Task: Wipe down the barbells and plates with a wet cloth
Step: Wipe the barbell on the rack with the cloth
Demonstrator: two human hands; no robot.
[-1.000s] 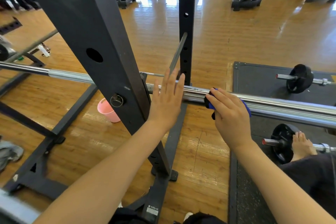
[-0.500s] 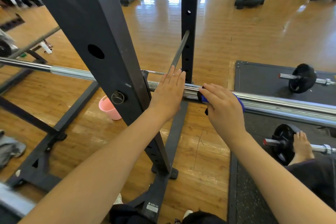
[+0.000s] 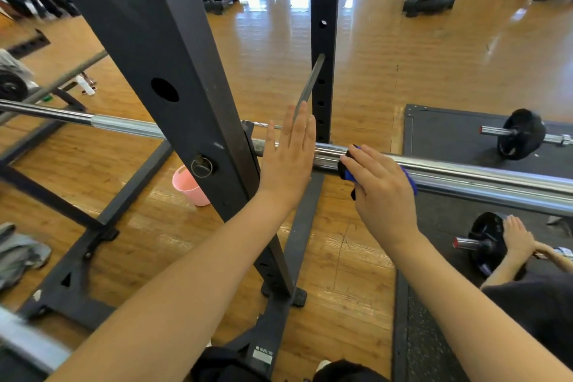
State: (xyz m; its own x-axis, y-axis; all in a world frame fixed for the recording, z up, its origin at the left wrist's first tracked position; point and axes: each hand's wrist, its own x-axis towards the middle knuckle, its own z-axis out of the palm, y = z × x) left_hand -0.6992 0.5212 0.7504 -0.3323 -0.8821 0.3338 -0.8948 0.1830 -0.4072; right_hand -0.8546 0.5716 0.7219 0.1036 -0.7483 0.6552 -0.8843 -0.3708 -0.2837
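Observation:
A chrome barbell [image 3: 483, 177] lies across the black squat rack [image 3: 161, 71] at chest height, running from far left to the right edge. My right hand [image 3: 383, 192] holds a blue cloth [image 3: 348, 174] wrapped over the bar's thick sleeve, just right of the rack upright. My left hand [image 3: 290, 161] lies flat with straight fingers against the bar beside the upright, a hand's width left of the cloth. On the black mat at right sit two short barbells with black plates [image 3: 521, 133] [image 3: 483, 242].
A pink bucket [image 3: 189, 186] stands on the wooden floor behind the rack upright. Another person's hand [image 3: 517, 239] rests on the nearer plate at right. Grey cloth [image 3: 18, 251] lies at far left. Gym machines stand at the back.
My right hand has slid the blue cloth leftward along the sleeve toward my left hand. The left hand has stayed flat against the bar.

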